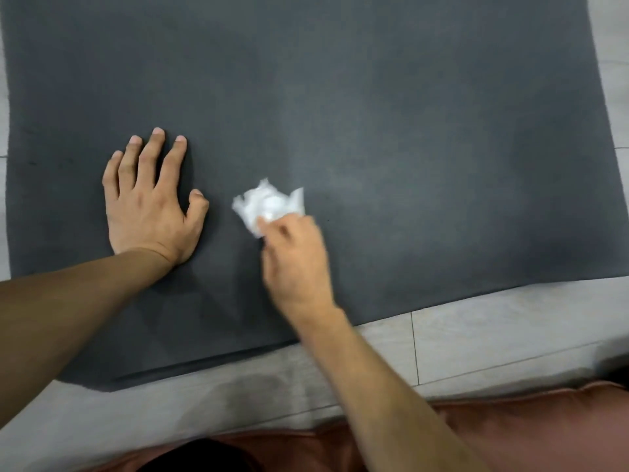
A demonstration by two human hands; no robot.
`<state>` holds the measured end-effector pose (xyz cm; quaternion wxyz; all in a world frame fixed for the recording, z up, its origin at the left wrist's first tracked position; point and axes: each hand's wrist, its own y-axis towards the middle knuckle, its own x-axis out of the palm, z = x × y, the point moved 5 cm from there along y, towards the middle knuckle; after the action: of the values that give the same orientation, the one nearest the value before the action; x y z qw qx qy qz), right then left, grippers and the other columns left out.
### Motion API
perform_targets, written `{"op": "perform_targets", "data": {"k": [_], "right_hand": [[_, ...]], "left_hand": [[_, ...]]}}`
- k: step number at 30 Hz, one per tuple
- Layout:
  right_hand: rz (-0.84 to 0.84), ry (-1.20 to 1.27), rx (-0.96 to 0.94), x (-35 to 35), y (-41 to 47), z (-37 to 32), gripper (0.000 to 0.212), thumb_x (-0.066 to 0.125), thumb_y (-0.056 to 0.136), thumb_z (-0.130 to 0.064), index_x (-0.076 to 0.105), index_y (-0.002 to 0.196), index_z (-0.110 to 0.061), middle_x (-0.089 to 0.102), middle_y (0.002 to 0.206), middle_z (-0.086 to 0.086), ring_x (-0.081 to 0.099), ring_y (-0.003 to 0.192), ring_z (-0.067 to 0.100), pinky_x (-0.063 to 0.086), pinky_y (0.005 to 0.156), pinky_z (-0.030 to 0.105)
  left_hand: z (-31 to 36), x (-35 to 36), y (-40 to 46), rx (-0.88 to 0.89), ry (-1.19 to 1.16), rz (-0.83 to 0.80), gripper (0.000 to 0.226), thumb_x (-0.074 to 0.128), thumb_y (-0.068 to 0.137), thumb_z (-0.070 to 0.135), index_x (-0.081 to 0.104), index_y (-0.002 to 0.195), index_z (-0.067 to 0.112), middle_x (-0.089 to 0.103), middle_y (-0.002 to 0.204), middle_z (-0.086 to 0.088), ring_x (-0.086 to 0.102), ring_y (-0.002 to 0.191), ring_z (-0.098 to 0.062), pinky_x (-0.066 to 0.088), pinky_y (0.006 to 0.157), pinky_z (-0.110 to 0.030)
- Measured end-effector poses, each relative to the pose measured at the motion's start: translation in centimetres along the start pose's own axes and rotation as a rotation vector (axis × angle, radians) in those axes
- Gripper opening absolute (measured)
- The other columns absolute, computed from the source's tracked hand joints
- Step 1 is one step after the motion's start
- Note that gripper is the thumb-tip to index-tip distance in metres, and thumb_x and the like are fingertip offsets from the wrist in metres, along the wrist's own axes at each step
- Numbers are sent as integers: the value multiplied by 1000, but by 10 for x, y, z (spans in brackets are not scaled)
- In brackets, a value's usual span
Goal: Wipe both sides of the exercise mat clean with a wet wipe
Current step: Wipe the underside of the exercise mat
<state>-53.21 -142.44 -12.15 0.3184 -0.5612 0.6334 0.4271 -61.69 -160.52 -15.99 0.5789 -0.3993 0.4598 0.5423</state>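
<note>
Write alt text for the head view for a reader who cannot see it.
A right hand grips a crumpled white wet wipe against a dark grey exercise mat spread on a tiled floor. The left hand presses flat on the mat beside it, fingers spread.

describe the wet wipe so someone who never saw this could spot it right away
Start with the dark grey exercise mat spread over the pale tiled floor. Near its middle, beside the flat left hand, the right hand pinches the wet wipe. It is the only white, crumpled thing on the mat.
</note>
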Motion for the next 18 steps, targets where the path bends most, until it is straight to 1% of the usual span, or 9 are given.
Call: {"op": "perform_targets", "data": {"k": [2, 3, 6, 8, 11, 12, 14, 16, 18], "right_hand": [[-130, -2, -139, 8, -13, -25, 31, 51, 84, -3, 69, 109, -9, 59, 90, 9, 45, 78, 28, 42, 68, 42], [-142, -13, -200, 4, -13, -17, 30, 54, 86, -2, 69, 110, -9, 59, 90, 8, 46, 78, 27, 42, 68, 41], [-64, -127, -235, -27, -2, 52, 25, 54, 94, -4, 72, 111, -9, 63, 87, 12, 52, 72, 32, 45, 63, 43], [49, -248, -100, -59, 1, 119, 28, 51, 94, -4, 72, 112, -10, 63, 87, 14, 53, 73, 33, 47, 63, 45], [200, -289, 325, -95, -7, 177, 32, 55, 84, -3, 73, 109, -13, 61, 92, 13, 50, 80, 32, 48, 70, 45], [242, -270, 399, -92, -10, 171, 34, 55, 81, -3, 73, 107, -13, 60, 93, 13, 51, 81, 33, 49, 72, 44], [233, -164, 375, -63, -14, 123, 37, 54, 77, -4, 73, 107, -13, 61, 94, 14, 53, 81, 34, 49, 72, 43], [135, -1, 216, -25, -21, 49, 36, 54, 78, -4, 73, 107, -12, 60, 91, 13, 52, 78, 33, 47, 70, 44], [-26, 46, 42, 0, -36, -20, 33, 56, 80, -4, 72, 108, -11, 58, 87, 9, 48, 76, 28, 44, 69, 43]], "left_hand": [[-1, 0, 0, 9, -2, 8, 69, 38, 93, 43, 33, 159, 22, 28, 167, -7, 21, 155, -34, 8, 128, -47], [-2, 0, 0, 10, -4, 9, 69, 38, 93, 43, 33, 159, 22, 28, 167, -7, 21, 155, -33, 8, 128, -47], [-1, 0, 0, 3, -11, 12, 68, 37, 94, 43, 33, 159, 22, 28, 167, -7, 20, 155, -33, 7, 129, -46], [-1, 0, 0, 3, -10, 13, 69, 37, 93, 43, 33, 158, 22, 28, 167, -7, 20, 155, -33, 7, 128, -46], [-1, 0, -1, 13, -11, 22, 68, 37, 94, 43, 33, 158, 21, 28, 167, -8, 21, 154, -34, 8, 128, -47], [0, 0, -1, 15, -12, 26, 68, 38, 94, 43, 33, 158, 21, 28, 167, -8, 21, 154, -34, 8, 128, -46], [0, -1, -1, 10, -8, 31, 68, 39, 94, 43, 33, 158, 21, 28, 167, -8, 21, 154, -34, 7, 127, -46], [0, 0, -2, 5, -10, 27, 67, 39, 94, 42, 33, 158, 22, 28, 167, -7, 20, 155, -33, 6, 127, -45], [-2, -1, -2, 5, -14, 22, 67, 40, 94, 42, 32, 158, 23, 27, 167, -7, 19, 155, -33, 6, 128, -46]]}}
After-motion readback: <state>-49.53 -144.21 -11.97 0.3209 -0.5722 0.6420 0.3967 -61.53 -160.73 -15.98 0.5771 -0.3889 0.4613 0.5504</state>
